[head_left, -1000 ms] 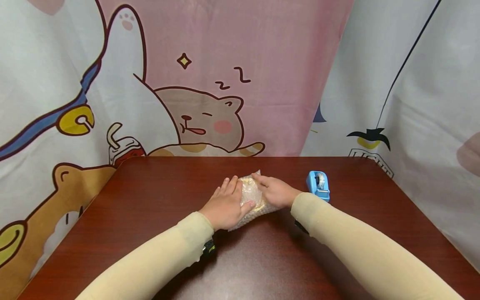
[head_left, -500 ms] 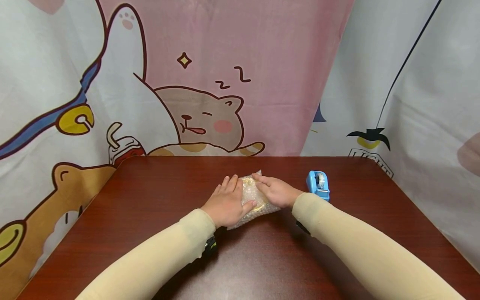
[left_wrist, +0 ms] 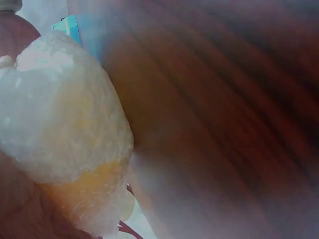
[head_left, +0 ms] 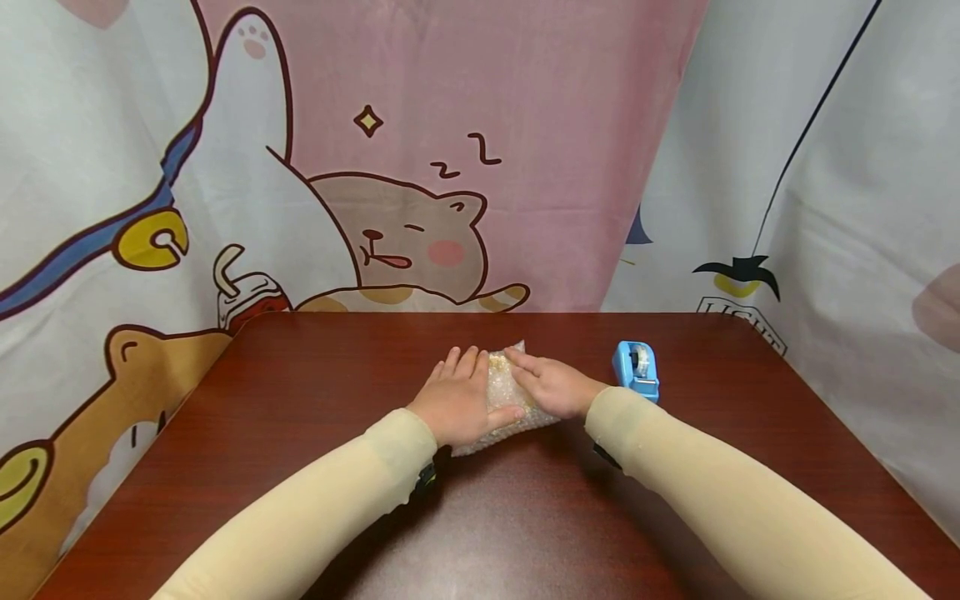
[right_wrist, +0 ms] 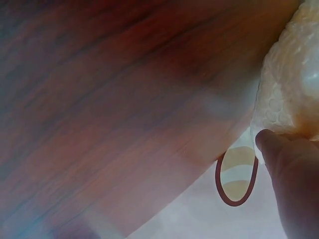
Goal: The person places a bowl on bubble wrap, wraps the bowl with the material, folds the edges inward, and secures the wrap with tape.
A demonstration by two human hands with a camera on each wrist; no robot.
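Observation:
A clear bubble-wrap parcel [head_left: 504, 388] lies on the dark red-brown table [head_left: 337, 367]. Something yellow-orange shows through its layers in the left wrist view, where the parcel [left_wrist: 75, 124] looks rounded; its kind cannot be made out. My left hand [head_left: 457, 400] rests flat on the parcel's left side, fingers straight and thumb stretched across the near part. From the right, my right hand [head_left: 558, 385] presses on the parcel with extended fingers. One right finger [right_wrist: 279, 154] touches the edge of the wrap in the right wrist view. Both palms hide parts of the parcel.
A light blue tape dispenser [head_left: 637, 371] with a roll of clear tape stands just beyond the right wrist. Behind the table's far edge hangs a curtain [head_left: 555, 167] with cartoon animals. Pale yellow sleeves cover both forearms.
My left hand has slid slightly to the right and away from me over the parcel, its thumb reaching further across. The right hand stays nearly in place. The dispenser has not moved.

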